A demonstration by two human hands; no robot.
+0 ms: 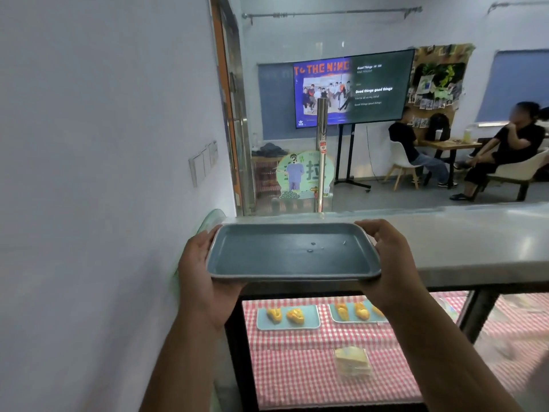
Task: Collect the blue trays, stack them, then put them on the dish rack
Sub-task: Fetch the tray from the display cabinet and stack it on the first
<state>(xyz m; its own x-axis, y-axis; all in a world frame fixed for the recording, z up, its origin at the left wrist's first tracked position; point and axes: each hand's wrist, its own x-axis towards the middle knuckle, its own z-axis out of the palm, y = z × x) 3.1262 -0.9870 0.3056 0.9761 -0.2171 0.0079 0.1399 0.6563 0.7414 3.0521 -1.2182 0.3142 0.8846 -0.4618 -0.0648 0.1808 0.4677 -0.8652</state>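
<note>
A grey-blue rectangular tray (292,257) is held level in front of me, over the near edge of a steel counter. A few dark crumbs lie on its floor. My left hand (205,278) grips its left short side, thumb on the rim. My right hand (386,263) grips its right short side, fingers curled over the far corner. Below, in a glass display case, two light blue trays (309,324) (335,318) hold yellow pastries on a red checked cloth.
A white wall stands close on my left with switches (202,163). The steel counter top (463,242) runs to the right. A wrapped sandwich (352,361) lies in the case. Beyond the glass are a TV screen (353,87) and seated people at a table (448,144).
</note>
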